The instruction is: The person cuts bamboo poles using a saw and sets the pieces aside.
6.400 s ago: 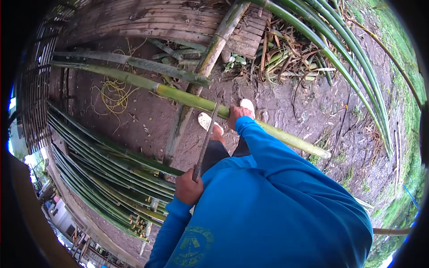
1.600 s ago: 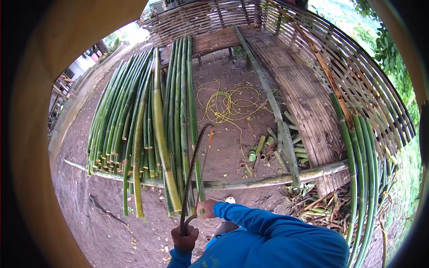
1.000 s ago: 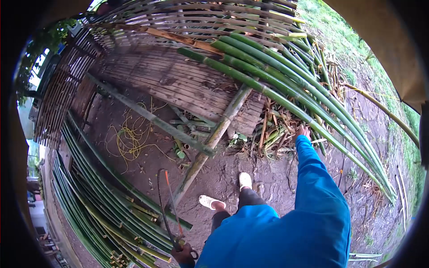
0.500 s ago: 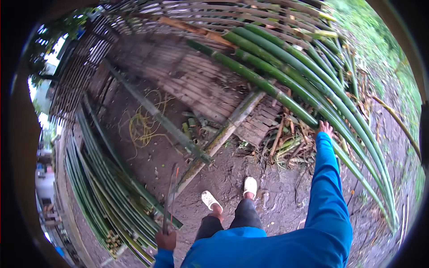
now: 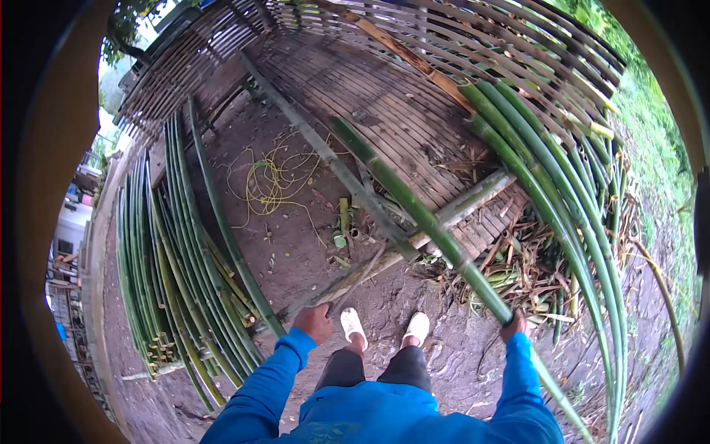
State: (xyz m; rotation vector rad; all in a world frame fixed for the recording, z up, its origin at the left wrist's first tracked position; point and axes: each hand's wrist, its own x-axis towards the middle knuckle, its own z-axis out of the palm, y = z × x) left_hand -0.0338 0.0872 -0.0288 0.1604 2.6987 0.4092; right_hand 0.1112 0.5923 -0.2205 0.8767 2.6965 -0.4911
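A long green bamboo pole [image 5: 414,203] slants from the slatted platform down past my right side. My right hand [image 5: 515,325] is closed around it, right of my body. In front of my left knee, my left hand [image 5: 314,323] is closed on a slim saw [image 5: 360,277], whose narrow length points up and right; its details are hard to make out. Below the held pole, a pale round pole [image 5: 384,260] lies crosswise. A dull grey-green pole [image 5: 325,152] reaches from the back to that crosswise pole.
Several green bamboo poles [image 5: 200,251] rest in a pile at left, and more poles [image 5: 547,185] lean at right. Yellow cord [image 5: 270,181] is tangled on the ground. Bamboo scraps [image 5: 510,266] lie beside the slatted platform [image 5: 370,81]. Behind it stands a slatted fence [image 5: 518,44].
My right hand has drawn one green pole left and nearer, away from the right-hand bundle. My left hand has moved right and up with the saw, which now tilts rightward. The view has shifted.
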